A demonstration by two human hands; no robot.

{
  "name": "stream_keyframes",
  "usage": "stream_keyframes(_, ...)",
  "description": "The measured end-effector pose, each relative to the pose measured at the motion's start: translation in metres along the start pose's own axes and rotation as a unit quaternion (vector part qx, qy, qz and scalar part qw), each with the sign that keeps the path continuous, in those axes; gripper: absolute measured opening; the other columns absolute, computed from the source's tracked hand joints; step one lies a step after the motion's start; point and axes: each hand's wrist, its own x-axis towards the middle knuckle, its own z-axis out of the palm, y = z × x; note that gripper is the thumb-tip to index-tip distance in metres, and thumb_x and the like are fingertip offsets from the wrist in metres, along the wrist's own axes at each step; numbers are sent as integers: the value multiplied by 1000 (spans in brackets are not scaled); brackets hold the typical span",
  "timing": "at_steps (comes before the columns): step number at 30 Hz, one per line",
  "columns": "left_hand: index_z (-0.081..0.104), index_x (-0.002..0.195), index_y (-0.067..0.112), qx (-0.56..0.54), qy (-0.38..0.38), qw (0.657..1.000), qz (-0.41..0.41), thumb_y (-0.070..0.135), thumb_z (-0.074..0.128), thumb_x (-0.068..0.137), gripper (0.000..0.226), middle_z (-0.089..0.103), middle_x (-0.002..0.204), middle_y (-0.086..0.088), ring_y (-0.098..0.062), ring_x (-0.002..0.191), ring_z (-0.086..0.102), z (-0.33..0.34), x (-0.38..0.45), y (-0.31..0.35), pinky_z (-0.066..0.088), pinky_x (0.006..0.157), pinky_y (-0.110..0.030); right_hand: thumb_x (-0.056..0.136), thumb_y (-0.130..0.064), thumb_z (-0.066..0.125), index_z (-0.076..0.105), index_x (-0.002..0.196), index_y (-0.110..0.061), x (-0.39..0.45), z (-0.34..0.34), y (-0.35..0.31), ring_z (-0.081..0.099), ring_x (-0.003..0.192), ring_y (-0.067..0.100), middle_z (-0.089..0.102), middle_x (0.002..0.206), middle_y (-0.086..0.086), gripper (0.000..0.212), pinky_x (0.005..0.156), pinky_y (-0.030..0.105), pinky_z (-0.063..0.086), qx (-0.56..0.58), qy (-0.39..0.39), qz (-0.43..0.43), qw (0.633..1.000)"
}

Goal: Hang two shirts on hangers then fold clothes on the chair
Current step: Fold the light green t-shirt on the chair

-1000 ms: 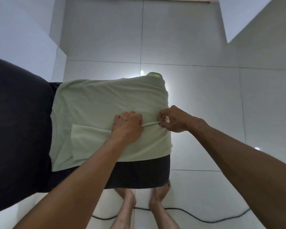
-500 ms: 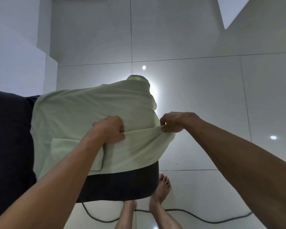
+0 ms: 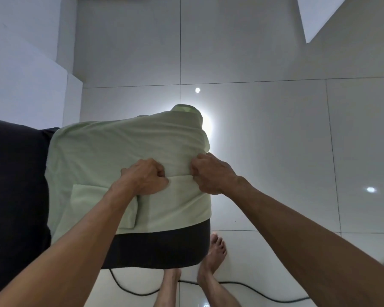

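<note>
Dim, cool light is filling the room, and the glossy white tiled floor [image 3: 253, 151] is throwing it back hard. A big white glare patch [image 3: 206, 127] is blooming on the tiles just behind the pale green cloth garment [image 3: 120, 151], washing out the cloth's far edge. Two smaller ceiling-light reflections are glinting, one [image 3: 197, 90] above the glare, one [image 3: 371, 189] far right. The black upholstered chair [image 3: 16, 185] is sinking into near-featureless dark. Both forearms are reading shadowed and underexposed at the lower corners. Wide-angle distortion is bowing the tile lines outward toward the edges. Detail is looking soft and slightly smeared throughout, with grain in the greys.
</note>
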Motion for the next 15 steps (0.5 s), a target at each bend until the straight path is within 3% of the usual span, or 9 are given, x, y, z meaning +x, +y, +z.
stream_keyframes(4, 63, 66, 27, -13, 11, 1000, 2, 39, 55, 72, 15, 65, 81, 6, -20, 83, 60, 0, 1, -2, 47, 94, -46, 94, -23, 56, 58, 99, -29, 10, -11, 5, 53, 104, 18, 57, 111, -3, 8, 78, 33, 43, 19, -15, 21, 1000)
stream_keyframes(9, 60, 70, 26, 6, 32, 999, 14, 38, 58, 75, 13, 64, 84, 4, -21, 84, 60, 6, 1, -2, 46, 93, -46, 90, -13, 56, 54, 109, -23, 2, -11, 5, 53, 103, 22, 57, 110, -2, 22, 72, 36, 45, -48, 55, 37, 997)
stream_keyframes(12, 57, 70, 25, 18, 40, 999, 12, 37, 57, 75, 12, 62, 85, 2, -24, 86, 59, 9, 1, -1, 44, 93, -47, 87, -21, 56, 57, 99, -26, -8, -7, -6, 61, 91, 27, 62, 104, 0, 13, 78, 38, 53, -8, -14, 56, 998)
stream_keyframes(15, 53, 72, 24, 25, 78, 997, 12, 36, 55, 76, 13, 59, 84, 2, -25, 86, 58, 14, -2, -1, 43, 93, -47, 84, -19, 58, 48, 95, -28, -17, 4, -19, 58, 85, 27, 56, 101, -2, 17, 70, 36, 44, -49, -53, 60, 996)
